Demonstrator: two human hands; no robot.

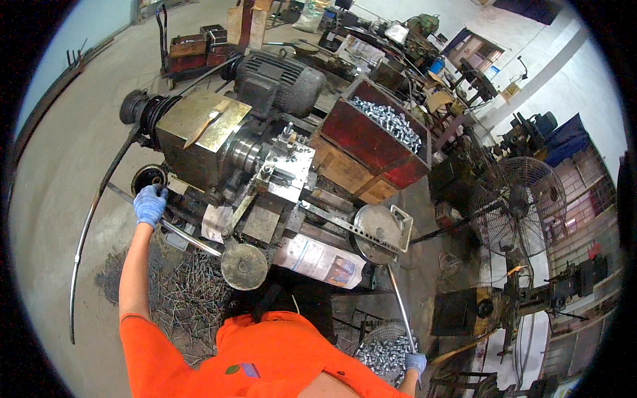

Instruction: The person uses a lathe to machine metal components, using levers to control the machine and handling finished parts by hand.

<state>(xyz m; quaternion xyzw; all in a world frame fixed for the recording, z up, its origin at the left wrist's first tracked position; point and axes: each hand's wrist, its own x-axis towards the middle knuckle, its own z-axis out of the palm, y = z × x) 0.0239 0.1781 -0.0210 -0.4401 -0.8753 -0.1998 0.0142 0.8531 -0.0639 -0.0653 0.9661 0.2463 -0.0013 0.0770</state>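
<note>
My left hand (151, 204), in a blue glove, reaches to a black round wheel-like part or dish (147, 175) at the machine's left end. Its fingers are curled at the rim; what they hold is hidden. At the lower right, my gloved right hand (416, 362) is closed round the lower end of a long metal lever (401, 302). This lever runs up to a round metal disc (375, 233) on the machine. Between my arms is the machine's slide block (288, 171), beside a bright steel spindle (247, 151). A second metal rod (192, 239) slopes below my left hand.
A red box (371, 142) of shiny metal parts stands behind the slide. A basket (361, 351) of similar parts sits by my right hand. Metal scraps (189, 292) cover the floor at lower left. A caged fan (519, 205) stands right; a bent hose (89, 222) hangs left.
</note>
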